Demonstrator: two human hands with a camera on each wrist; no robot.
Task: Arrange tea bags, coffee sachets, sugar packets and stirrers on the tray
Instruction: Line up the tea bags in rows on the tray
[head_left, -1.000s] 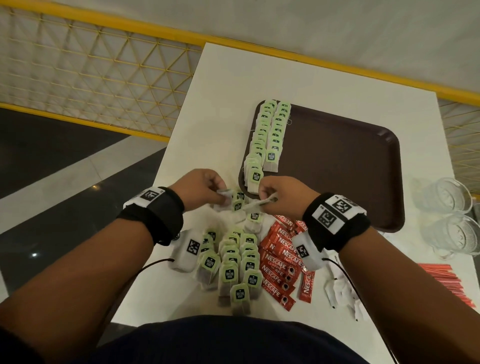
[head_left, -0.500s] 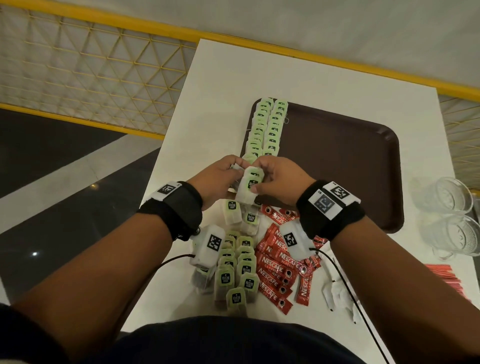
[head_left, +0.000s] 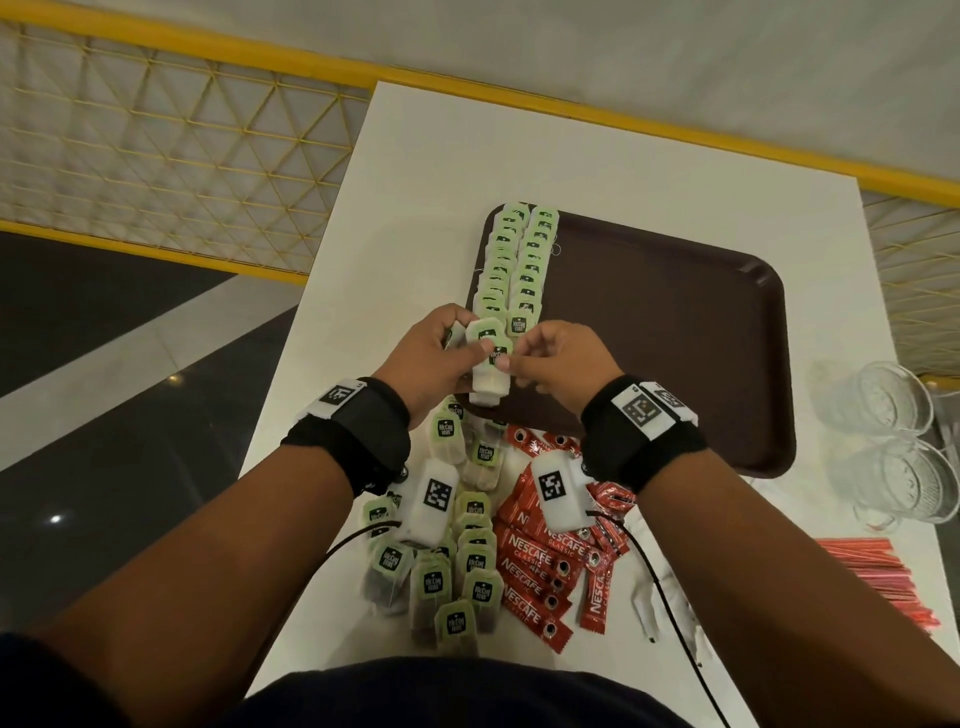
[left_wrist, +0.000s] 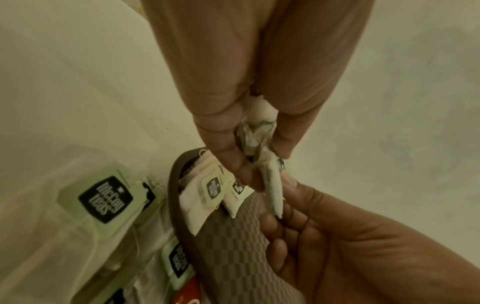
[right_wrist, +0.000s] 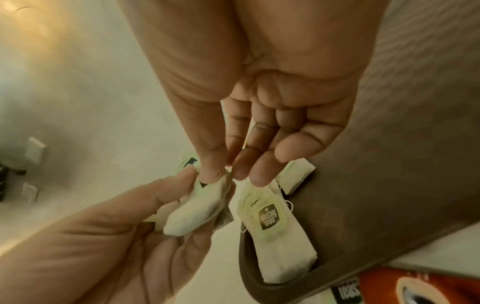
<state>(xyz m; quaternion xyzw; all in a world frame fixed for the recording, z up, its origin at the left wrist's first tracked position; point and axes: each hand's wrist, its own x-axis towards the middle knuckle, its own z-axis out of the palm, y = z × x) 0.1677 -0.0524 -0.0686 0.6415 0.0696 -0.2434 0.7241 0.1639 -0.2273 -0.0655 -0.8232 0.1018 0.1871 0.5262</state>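
Above the near-left corner of the brown tray (head_left: 675, 338), both hands meet. My left hand (head_left: 462, 345) grips a small bunch of green-tagged tea bags (left_wrist: 255, 131). My right hand (head_left: 514, 361) pinches the top of one tea bag (head_left: 488, 374) from that bunch between thumb and forefinger (right_wrist: 213, 174). Two rows of tea bags (head_left: 522, 260) run along the tray's left side, and the nearest one (right_wrist: 275, 222) lies just under my right fingers. Loose tea bags (head_left: 457, 566), red coffee sachets (head_left: 540, 566), white sugar packets (head_left: 654, 603) and red stirrers (head_left: 883, 577) lie on the white table.
Two clear glass cups (head_left: 893, 400) (head_left: 904, 483) stand right of the tray. The table's left edge (head_left: 311, 322) drops to a dark floor; a yellow mesh railing (head_left: 156, 156) runs behind. Most of the tray's right part is bare.
Both hands have lifted from the loose pile and moved forward to the tray's near-left corner, carrying tea bags. The right hand now pinches one bag out of the left hand's bunch.
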